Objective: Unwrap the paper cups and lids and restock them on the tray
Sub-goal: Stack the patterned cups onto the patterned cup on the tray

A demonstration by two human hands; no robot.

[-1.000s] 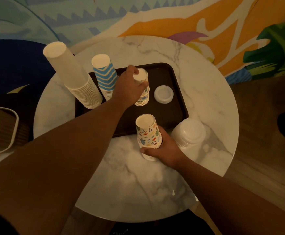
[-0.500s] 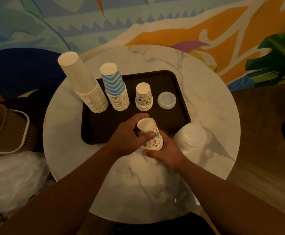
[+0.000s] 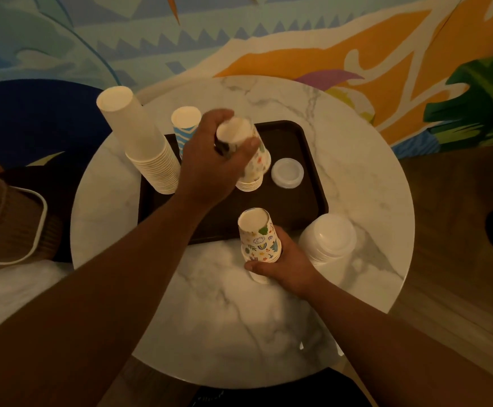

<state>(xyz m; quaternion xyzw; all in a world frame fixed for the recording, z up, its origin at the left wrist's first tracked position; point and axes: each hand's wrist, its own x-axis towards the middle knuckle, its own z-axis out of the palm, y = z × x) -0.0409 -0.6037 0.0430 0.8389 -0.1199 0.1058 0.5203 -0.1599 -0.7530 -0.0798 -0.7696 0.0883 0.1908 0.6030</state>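
On the marble table sits the dark tray. The left hand is clenched round a patterned cup, inverted and tilted, held just above the small patterned stack at the tray's centre. The stack lies toward 5 o'clock from the grip. The right hand, grasping the supply stack off the tray's 6 o'clock edge, is farther.

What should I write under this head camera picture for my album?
Left hand stacks patterned cups on the tray; right hand holds more.
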